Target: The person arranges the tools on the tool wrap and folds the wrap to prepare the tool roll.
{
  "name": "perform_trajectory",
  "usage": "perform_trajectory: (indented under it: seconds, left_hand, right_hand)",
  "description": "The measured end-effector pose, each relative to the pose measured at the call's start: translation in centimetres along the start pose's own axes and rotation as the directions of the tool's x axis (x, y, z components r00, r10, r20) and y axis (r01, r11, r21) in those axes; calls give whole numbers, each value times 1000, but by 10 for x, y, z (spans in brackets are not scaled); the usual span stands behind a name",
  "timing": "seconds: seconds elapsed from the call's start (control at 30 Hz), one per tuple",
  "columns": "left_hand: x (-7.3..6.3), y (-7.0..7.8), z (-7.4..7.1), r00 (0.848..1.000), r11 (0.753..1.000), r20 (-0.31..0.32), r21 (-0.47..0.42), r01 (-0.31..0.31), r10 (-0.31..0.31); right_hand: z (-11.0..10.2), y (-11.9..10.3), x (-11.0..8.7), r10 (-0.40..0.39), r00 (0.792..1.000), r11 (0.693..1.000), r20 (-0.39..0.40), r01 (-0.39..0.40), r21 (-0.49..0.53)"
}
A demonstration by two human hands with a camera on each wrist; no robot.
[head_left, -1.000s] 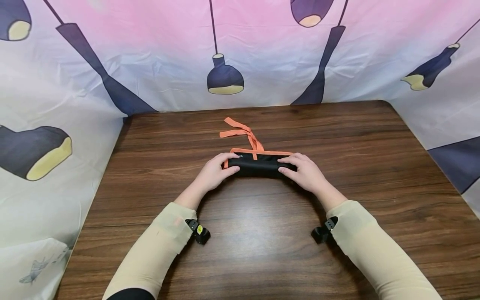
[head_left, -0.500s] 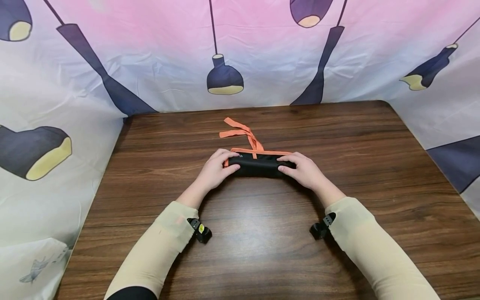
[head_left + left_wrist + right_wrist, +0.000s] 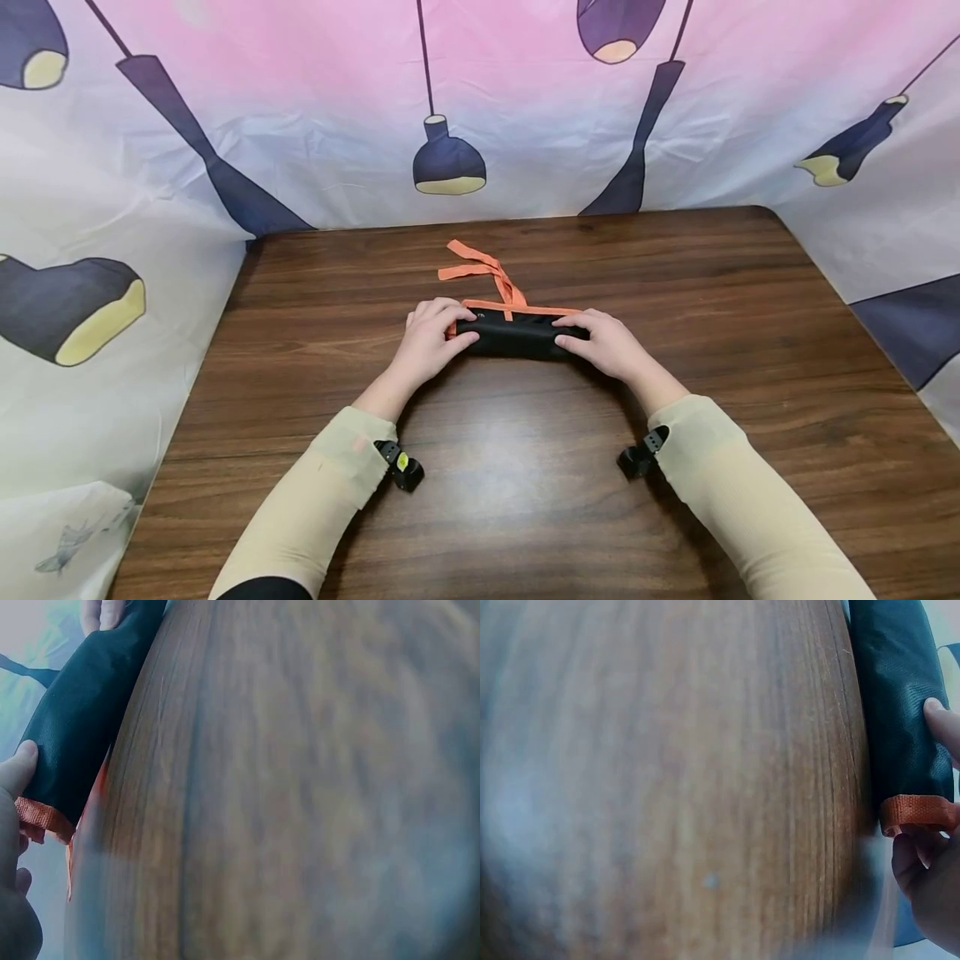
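Observation:
A black fabric tool roll [image 3: 517,340] with orange edging lies rolled into a thick tube on the table. My left hand [image 3: 431,337] grips its left end, thumb on the near side and fingers over the top. At the other end my right hand [image 3: 613,343] holds it the same way. Orange tie straps [image 3: 498,273] trail from the roll's far edge toward the back. Both wrist views show the smooth dark side of the roll and its orange-bound ends, with a thumb [image 3: 22,765] pressing near the left one and another thumb [image 3: 941,724] near the right one.
The dark wood-grain table [image 3: 495,500] spreads around the roll. A hanging cloth [image 3: 525,125] printed with lamps closes off the back and both sides. Small black cameras [image 3: 408,475] sit on the wrists over beige sleeves.
Both hands keep their hold at nearly the same place. Less of the white lettering beside the left fingertips shows now. The head view has tilted slightly.

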State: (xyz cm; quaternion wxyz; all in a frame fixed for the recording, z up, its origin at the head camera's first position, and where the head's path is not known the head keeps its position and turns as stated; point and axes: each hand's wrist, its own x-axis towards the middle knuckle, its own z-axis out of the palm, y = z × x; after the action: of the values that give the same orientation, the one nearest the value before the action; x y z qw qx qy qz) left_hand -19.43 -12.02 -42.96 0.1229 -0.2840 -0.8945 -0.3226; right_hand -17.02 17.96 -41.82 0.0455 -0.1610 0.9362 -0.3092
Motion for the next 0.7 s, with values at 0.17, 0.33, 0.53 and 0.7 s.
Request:
perform_trajectory:
  seconds: [0.17, 0.33, 0.53, 0.7]
  left_hand:
    - [-1, -1, -2, 999, 998, 30, 56, -27, 26]
    - [-4, -3, -6, 991, 990, 127, 133, -53, 36]
    - [-5, -7, -9, 976, 985, 215, 158, -70, 35]
    - [-5, -8, -10, 974, 985, 222, 150, -85, 50]
  right_hand:
    - [3, 2, -1, -11, 1000, 1000, -29, 11, -15]
    - [12, 3, -5, -158, 974, 979, -161, 132, -158]
    - [15, -3, -9, -322, 902, 918, -287, 223, -328]
    - [15, -6, -11, -300, 915, 907, -269, 186, -378]
